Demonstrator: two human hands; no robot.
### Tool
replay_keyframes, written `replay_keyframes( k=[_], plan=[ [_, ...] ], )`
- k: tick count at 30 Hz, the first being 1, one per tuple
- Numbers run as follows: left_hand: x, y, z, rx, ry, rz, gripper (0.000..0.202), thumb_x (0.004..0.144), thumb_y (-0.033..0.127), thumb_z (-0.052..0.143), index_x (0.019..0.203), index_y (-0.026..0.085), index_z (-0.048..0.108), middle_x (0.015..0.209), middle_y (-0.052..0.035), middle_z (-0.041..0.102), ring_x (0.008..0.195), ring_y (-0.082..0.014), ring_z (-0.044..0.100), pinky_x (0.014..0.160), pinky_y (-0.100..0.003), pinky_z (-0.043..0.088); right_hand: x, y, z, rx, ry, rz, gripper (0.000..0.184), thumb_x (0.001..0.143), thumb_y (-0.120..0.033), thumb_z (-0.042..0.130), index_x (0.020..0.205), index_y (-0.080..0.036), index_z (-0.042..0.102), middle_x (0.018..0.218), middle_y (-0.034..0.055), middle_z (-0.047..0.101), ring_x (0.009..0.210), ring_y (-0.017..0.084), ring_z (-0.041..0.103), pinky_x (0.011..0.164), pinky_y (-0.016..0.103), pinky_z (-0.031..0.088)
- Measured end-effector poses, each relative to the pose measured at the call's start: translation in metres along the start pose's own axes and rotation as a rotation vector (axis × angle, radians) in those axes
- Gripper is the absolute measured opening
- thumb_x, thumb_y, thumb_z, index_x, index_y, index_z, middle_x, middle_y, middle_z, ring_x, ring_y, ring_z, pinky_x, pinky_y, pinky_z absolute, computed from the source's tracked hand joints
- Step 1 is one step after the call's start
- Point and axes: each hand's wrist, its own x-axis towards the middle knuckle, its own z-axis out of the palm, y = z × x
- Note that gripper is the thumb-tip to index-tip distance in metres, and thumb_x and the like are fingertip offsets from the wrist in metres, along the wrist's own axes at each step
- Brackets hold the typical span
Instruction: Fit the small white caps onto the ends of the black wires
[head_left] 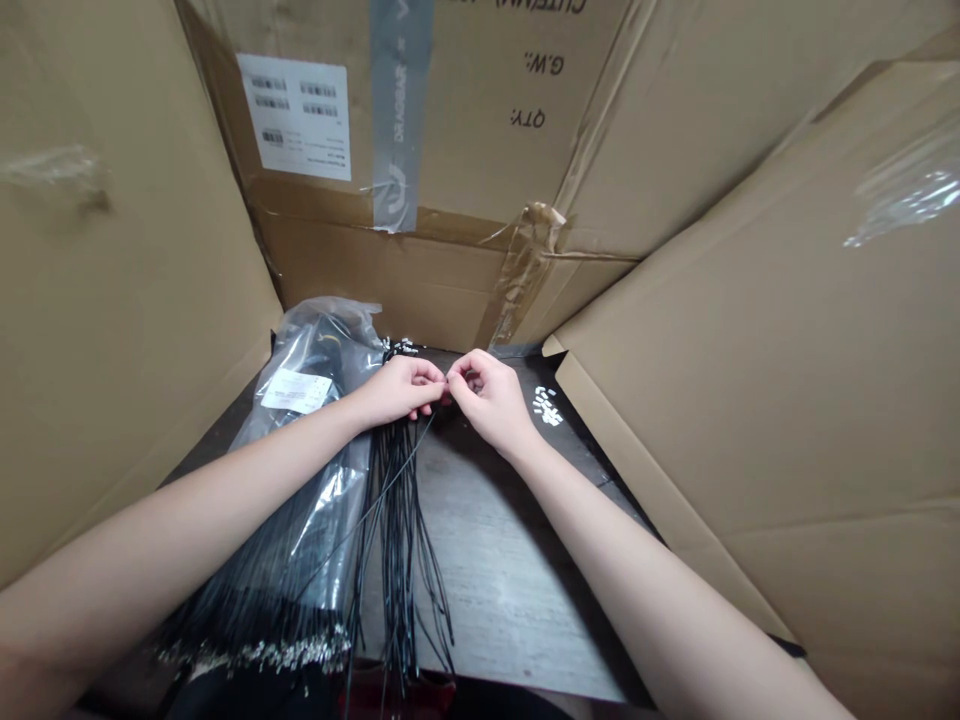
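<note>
My left hand (401, 388) and my right hand (491, 395) meet fingertip to fingertip over a dark wooden table (510, 570). Both are pinched shut around the end of a thin black wire (409, 455) that trails back toward me. Whatever small piece sits between the fingertips is too small to name. Under my left wrist lies a loose bundle of black wires (401, 560). Beside it a clear plastic bag (315, 480) holds many more wires with metal ends.
A small pile of white connector pieces (547, 405) lies just right of my right hand. Another small cluster (399, 348) sits behind my left hand. Large cardboard boxes (465, 170) wall in the table at the left, back and right.
</note>
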Motion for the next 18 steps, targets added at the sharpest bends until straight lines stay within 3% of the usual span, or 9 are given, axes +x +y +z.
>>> replay_keyframes(
  k=[9,18],
  plan=[
    [0.0005,0.0,0.0018,-0.214,0.014,-0.087,0.009,0.077,0.003,0.067,0.076,0.009,0.061,0.065,-0.0035,0.07,0.063,-0.0116,0.071,0.061,-0.02,0.057,-0.0013,-0.0025,0.0014,-0.034,0.036,-0.009,0.013,0.079,-0.021,0.055,0.067,-0.02,0.057,0.07,0.0009,0.06,0.056,0.012,0.052,0.057,0.027,0.043],
    [0.0007,0.0042,0.0015,-0.179,0.022,-0.077,0.009,0.082,0.008,0.062,0.073,0.009,0.065,0.065,-0.0032,0.069,0.058,-0.0104,0.069,0.055,-0.018,0.055,-0.0019,0.0032,0.0017,0.132,-0.003,0.143,0.016,0.081,-0.033,0.058,0.07,-0.021,0.058,0.062,0.0005,0.06,0.05,0.013,0.052,0.048,0.025,0.041]
  ],
)
